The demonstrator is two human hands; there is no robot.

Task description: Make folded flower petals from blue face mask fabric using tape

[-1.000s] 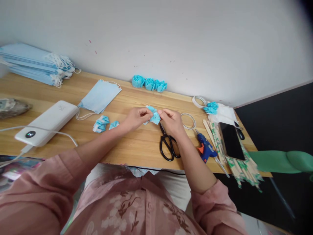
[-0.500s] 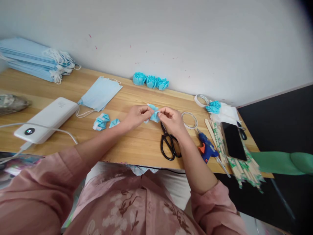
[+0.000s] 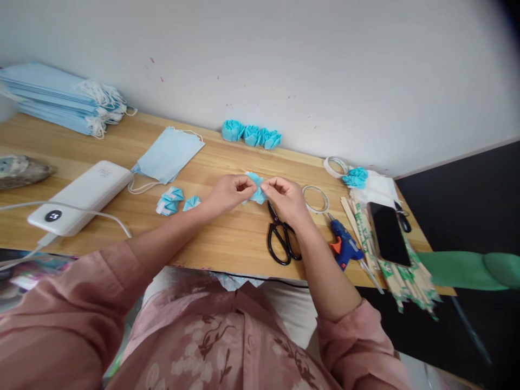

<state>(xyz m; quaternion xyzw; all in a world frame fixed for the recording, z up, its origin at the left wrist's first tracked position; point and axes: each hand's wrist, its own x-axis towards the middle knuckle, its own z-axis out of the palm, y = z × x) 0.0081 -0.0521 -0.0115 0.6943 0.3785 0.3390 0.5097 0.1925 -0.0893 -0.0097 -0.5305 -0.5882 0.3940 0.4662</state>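
Both my hands pinch one small folded piece of blue mask fabric (image 3: 255,190) just above the wooden table (image 3: 227,238). My left hand (image 3: 229,194) grips its left side, and my right hand (image 3: 284,197) grips its right side with thumb and forefinger. Two other folded blue pieces (image 3: 170,200) lie on the table to the left of my left hand. Black scissors (image 3: 282,238) lie under my right wrist.
A white power bank (image 3: 81,196) with a cable lies left, a loose face mask (image 3: 168,154) behind it, and a mask stack (image 3: 60,103) far left. Three blue fabric rosettes (image 3: 251,134) sit by the wall. Right: tape rings (image 3: 316,198), blue glue gun (image 3: 344,244), wooden sticks (image 3: 390,260), phone (image 3: 388,234).
My hands have kept working the blue piece between the fingertips, pressing it slightly closer together. The view has shifted a little; nothing else on the table moved.
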